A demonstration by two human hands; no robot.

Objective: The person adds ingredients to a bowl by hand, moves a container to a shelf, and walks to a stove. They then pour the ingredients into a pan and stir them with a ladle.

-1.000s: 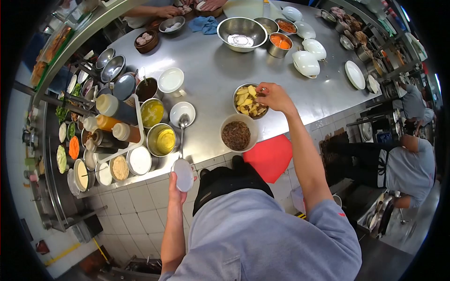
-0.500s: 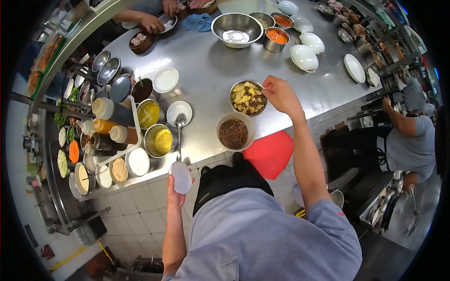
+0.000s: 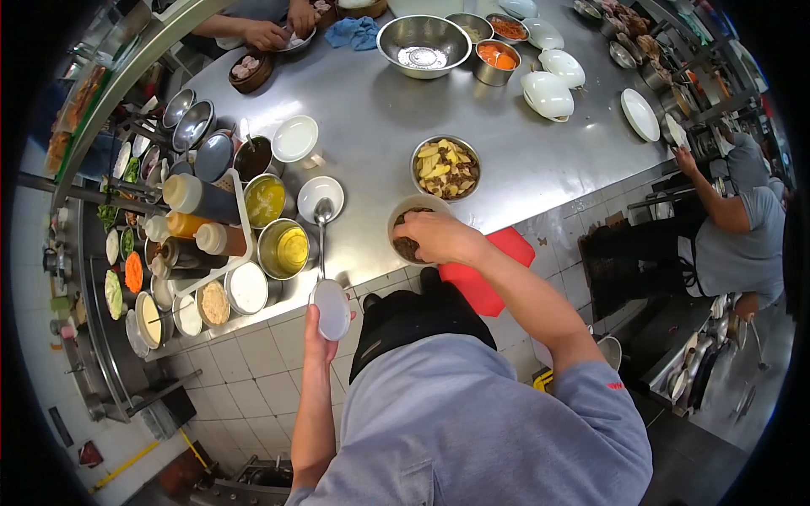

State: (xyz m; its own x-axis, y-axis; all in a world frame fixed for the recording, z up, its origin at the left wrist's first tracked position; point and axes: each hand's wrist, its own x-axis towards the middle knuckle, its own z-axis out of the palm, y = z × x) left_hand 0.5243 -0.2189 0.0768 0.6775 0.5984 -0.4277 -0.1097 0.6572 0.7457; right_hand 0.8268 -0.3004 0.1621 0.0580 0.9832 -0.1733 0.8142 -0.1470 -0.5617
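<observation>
My left hand point(image 3: 325, 337) grips a round translucent plastic lid point(image 3: 331, 310) beyond the counter's front edge. My right hand point(image 3: 436, 235) reaches into a whitish plastic tub point(image 3: 399, 208) of dark brown shredded food point(image 3: 407, 246). The fingers are curled down into the tub, and their tips are hidden, so what they pinch does not show. Just behind the tub sits a metal bowl point(image 3: 413, 173) filled with yellow slices and brown bits point(image 3: 445, 171).
Left of the tub are a white dish point(image 3: 310, 201) with a metal spoon point(image 3: 322, 240), sauce pots and squeeze bottles point(image 3: 221, 239). A steel bowl point(image 3: 396, 63) and white dishes point(image 3: 547, 94) stand farther back. Another person's hands point(image 3: 268, 34) work at top left; another person point(image 3: 738, 240) stands at right.
My right hand has moved from the rim of the metal bowl down and left into the tub of brown food. My left hand still holds the lid, nearly in place.
</observation>
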